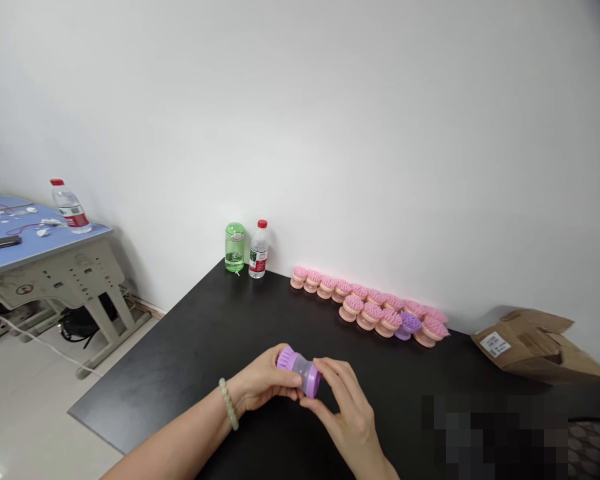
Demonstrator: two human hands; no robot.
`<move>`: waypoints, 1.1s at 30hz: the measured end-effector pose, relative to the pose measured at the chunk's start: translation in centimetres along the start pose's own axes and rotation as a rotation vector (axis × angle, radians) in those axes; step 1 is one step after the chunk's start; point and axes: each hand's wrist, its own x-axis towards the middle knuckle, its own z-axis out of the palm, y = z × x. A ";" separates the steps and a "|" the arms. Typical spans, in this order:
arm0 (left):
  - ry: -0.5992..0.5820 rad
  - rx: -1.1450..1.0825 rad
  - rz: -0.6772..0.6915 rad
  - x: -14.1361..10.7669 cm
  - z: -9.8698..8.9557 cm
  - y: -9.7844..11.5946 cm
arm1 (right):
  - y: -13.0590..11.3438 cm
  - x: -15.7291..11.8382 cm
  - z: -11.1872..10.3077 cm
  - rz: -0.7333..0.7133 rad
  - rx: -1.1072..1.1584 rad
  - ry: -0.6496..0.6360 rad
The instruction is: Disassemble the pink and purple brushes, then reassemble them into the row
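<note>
Between my hands, above the black table, is a purple bristle brush (304,372) with a clear middle section. It lies on its side, bristles to the left and a flat purple end to the right. My left hand (267,381) wraps around its bristle end and clear body; a beaded bracelet circles that wrist. My right hand (347,407) grips the flat purple end between thumb and fingers. Behind, along the wall, stand rows of similar pink brushes (371,315), bristles up. Among them is one purple brush (407,325).
A green bottle (235,248) and a water bottle (259,250) stand at the black table's (200,340) back left corner. A crumpled brown paper bag (540,345) lies at the right. Another water bottle (71,208) stands on a blue desk (45,243) to the left. The lower right is pixelated.
</note>
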 end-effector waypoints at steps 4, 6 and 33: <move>-0.027 0.010 0.052 -0.2 0.3 0.3 | 0.0 -0.4 0.6 0.061 -0.019 0.015; -0.035 0.029 0.099 -0.4 0.5 0.7 | -0.1 -0.6 1.0 0.078 -0.034 0.025; 0.324 0.923 0.474 0.0 -0.3 0.6 | 1.5 -1.9 3.1 0.511 0.126 -0.137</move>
